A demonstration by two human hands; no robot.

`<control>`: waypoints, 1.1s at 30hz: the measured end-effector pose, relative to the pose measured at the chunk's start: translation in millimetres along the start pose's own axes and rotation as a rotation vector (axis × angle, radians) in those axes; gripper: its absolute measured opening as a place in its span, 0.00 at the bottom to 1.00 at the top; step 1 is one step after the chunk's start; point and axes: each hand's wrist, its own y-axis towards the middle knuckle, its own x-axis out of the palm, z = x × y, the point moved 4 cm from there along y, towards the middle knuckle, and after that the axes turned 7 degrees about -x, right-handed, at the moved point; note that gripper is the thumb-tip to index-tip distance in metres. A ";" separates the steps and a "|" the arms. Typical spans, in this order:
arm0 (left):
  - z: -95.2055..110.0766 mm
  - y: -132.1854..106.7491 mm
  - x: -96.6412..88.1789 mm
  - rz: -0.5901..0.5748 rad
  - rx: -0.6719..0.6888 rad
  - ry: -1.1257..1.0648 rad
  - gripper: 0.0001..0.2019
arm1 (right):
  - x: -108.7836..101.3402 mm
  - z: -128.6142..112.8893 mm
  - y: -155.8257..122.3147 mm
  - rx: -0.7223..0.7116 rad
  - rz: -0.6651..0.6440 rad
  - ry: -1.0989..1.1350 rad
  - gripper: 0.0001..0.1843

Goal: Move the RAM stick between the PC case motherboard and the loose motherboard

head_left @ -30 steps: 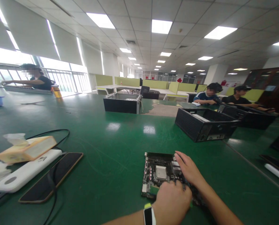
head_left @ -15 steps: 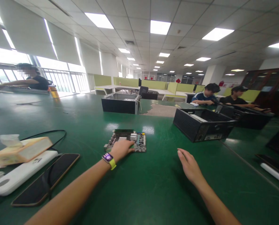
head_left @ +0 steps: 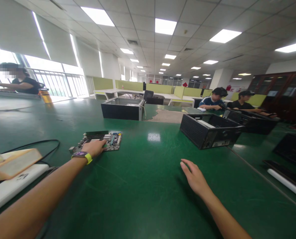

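Observation:
A green circuit board (head_left: pixel 108 138) lies flat on the green table (head_left: pixel 143 186), far out to the left. My left hand (head_left: pixel 95 148) is stretched out to it, fingers resting on its near edge; a watch with a yellow strap sits on that wrist. My right hand (head_left: pixel 194 177) rests low over bare table at the centre right, fingers extended and together, holding nothing.
Two open black computer cases stand behind, one at the centre (head_left: pixel 121 109), one at the right (head_left: pixel 210 131). A tissue box (head_left: pixel 12 162), a white device (head_left: pixel 11 186) and a black cable (head_left: pixel 38 144) lie at the left. Other people sit at the far left and far right.
My left hand has carried the circuit board from just in front of me out to the far left of the table. My right hand let go of it and stayed near the centre.

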 end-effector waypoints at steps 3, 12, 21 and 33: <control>3.4 -3.6 -2.5 0.026 -0.008 0.004 0.18 | 0.1 -2.1 -0.2 0.015 -0.013 -0.006 0.30; 94.2 -68.8 -28.0 0.177 0.207 -0.037 0.18 | 1.3 -6.7 1.4 0.001 -0.013 -0.067 0.31; 154.7 -137.8 -11.4 0.012 0.411 -0.250 0.14 | -9.6 5.1 7.0 0.005 0.040 -0.151 0.32; 130.7 -129.8 -18.5 0.174 0.473 -0.417 0.14 | -11.0 14.0 8.3 0.022 0.043 -0.154 0.32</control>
